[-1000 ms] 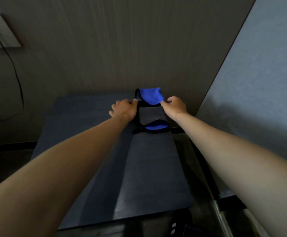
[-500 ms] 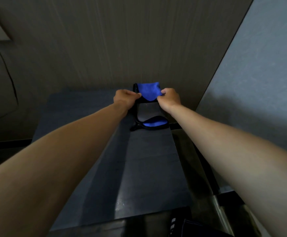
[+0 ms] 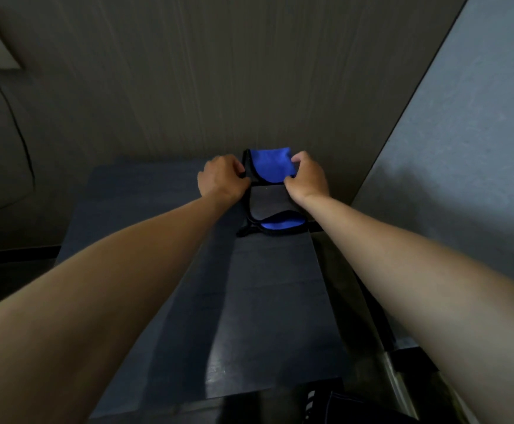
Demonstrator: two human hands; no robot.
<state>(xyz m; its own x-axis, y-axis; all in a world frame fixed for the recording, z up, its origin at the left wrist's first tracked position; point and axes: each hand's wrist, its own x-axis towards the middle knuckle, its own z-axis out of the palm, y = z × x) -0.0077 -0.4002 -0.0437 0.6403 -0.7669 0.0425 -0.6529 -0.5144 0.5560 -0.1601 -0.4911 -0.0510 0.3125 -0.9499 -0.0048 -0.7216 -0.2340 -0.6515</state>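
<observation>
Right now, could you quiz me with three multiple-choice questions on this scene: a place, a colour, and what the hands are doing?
1. Where on the dark table does the folded cloth lie? A near edge; B far end, by the wall; C left edge.
2. Its upper flap is: A red; B blue; C white.
3. The left hand and right hand: A pinch its sides; B lie flat beside it; C hang above it.
Answers: B, it sits close to the wall; B, the flap is bright blue; A, both grip its side edges.
</observation>
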